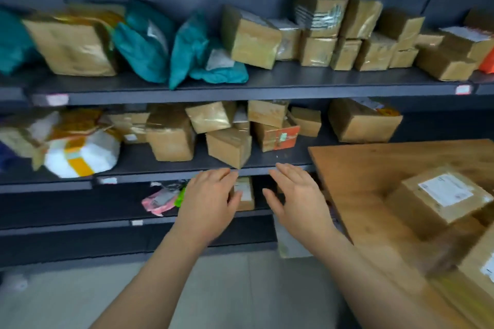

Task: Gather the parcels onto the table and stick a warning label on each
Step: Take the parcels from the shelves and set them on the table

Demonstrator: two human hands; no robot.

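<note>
Parcels (pixel 318 21) crowd the dark shelving. The one in hand is the tilted carton (pixel 228 149) at the front lip of the middle shelf (pixel 133 161), at twelve o'clock from our hands. We show the left hand (pixel 207 195) and the right hand (pixel 291 189) just below it, both with fingers straight and slightly spread, holding nothing; whether the left fingertips touch the carton's lower corner we cannot tell.

To lift well, we judge, the palms should close on opposite faces at nine and three o'clock. They should then level the carton off its lower edge and draw it clear without nudging the boxes leaning at its one o'clock.

Its faces are brown cardboard, taped and glossy in places, with crisp corners. At ten o'clock, on the upper shelf, lie soft teal mailers (pixel 144 40), creased and pillow-shaped. At nine o'clock sits a white bundle (pixel 83 152) banded in yellow tape. At four o'clock the wooden table (pixel 361 168), grained and matt, bears a labelled parcel (pixel 438 195) with a white sheet on top. Blur hides all print.
</note>
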